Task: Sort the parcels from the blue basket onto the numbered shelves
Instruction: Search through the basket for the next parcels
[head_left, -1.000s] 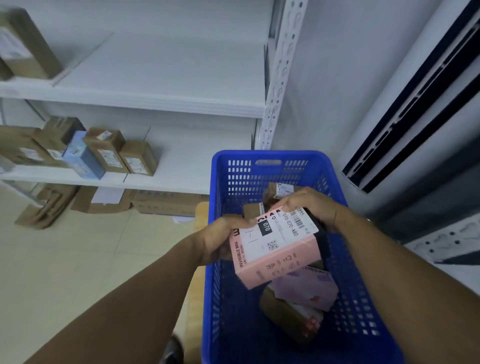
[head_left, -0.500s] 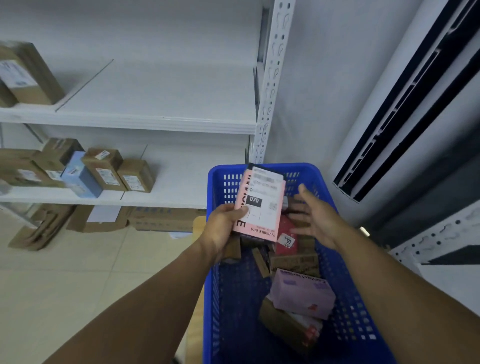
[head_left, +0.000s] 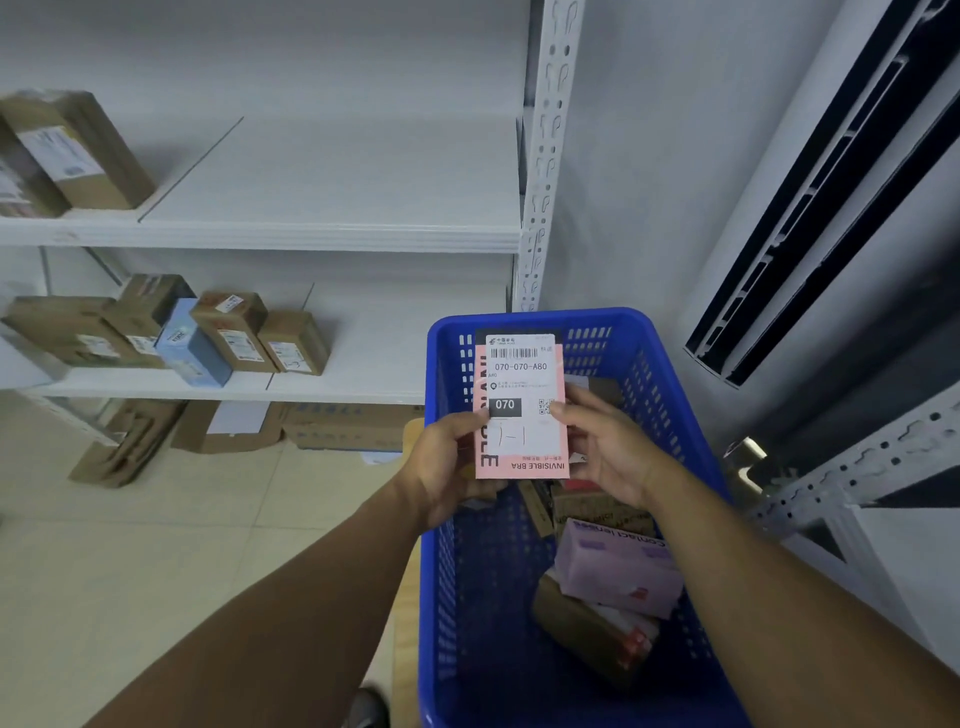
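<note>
A flat pink parcel (head_left: 521, 395) with a white label reading 070 is held upright above the blue basket (head_left: 670, 395). My left hand (head_left: 447, 467) grips its lower left edge, thumb on the front. My right hand (head_left: 608, 447) holds its right edge, thumb on the label. Inside the basket lie a lilac box (head_left: 618, 566), a brown parcel (head_left: 592, 629) under it and more small boxes behind my hands. The white shelves (head_left: 322, 234) stand to the left, the upper board mostly bare.
Several brown boxes and a light blue box (head_left: 192, 343) stand on the lower shelf at left. Another brown box (head_left: 78, 150) sits on the upper shelf's left end. Flattened cartons (head_left: 228, 426) lie on the floor beneath. A perforated upright (head_left: 545, 145) and a grey wall stand behind the basket.
The pink parcel has been lifted out of the basket and turned upright with its label facing me. My right hand let go briefly and now holds its right edge again.
</note>
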